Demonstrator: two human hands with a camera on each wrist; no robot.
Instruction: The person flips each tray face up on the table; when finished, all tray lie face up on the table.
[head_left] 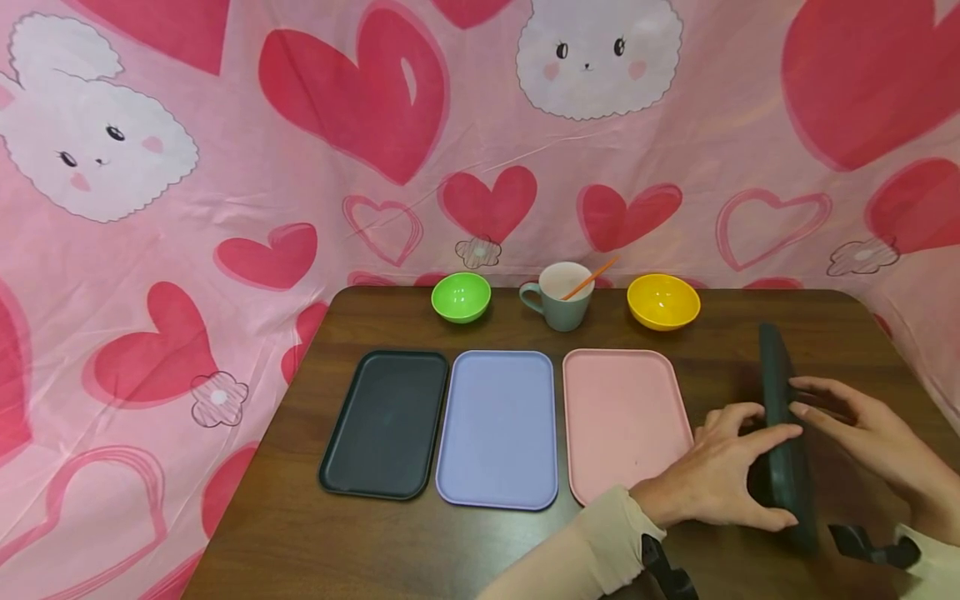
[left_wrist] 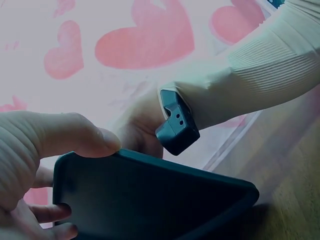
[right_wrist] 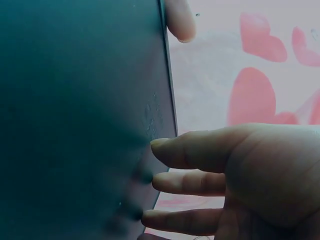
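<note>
A dark tray (head_left: 777,367) stands up on its side at the right of the table, its face turned almost edge-on in the head view. My left hand (head_left: 716,475) grips it from the left, thumb over the rim and fingers at its edge, as the left wrist view shows with the tray's hollow face (left_wrist: 150,195). On the other side, my right hand (head_left: 862,425) reaches in with fairly straight fingers. In the right wrist view its fingertips (right_wrist: 162,147) touch the tray's flat underside (right_wrist: 85,120).
Left of my hands lie a pink tray (head_left: 622,417), a lavender tray (head_left: 498,429) and a black tray (head_left: 386,425) in a row. Behind them stand a green bowl (head_left: 461,307), a mug (head_left: 566,310) holding an orange stick (head_left: 592,277), and a yellow bowl (head_left: 663,312). A heart-patterned cloth (head_left: 480,125) hangs behind.
</note>
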